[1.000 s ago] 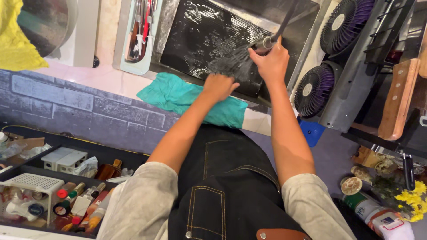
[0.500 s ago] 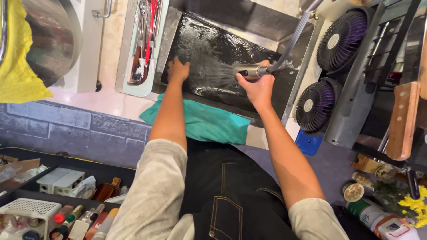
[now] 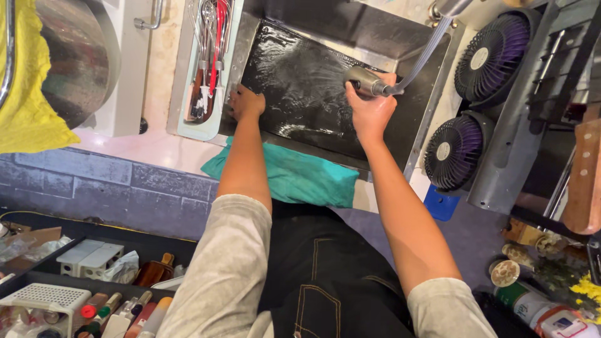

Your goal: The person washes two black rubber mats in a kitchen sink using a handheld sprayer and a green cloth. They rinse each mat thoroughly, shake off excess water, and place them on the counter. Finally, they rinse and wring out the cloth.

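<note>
Right hand (image 3: 370, 112), upper centre, fist wrapped around sprayer (image 3: 366, 82) over wet black tray (image 3: 300, 81). Left hand (image 3: 245, 103), fingers curled, grips tray's left edge.

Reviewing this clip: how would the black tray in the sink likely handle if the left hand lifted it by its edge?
The black tray is wet all over, so probably slippery. It looks flat and rigid, likely stiff rather than floppy. The left hand grips one edge only, so it may tilt and shed water.
</note>
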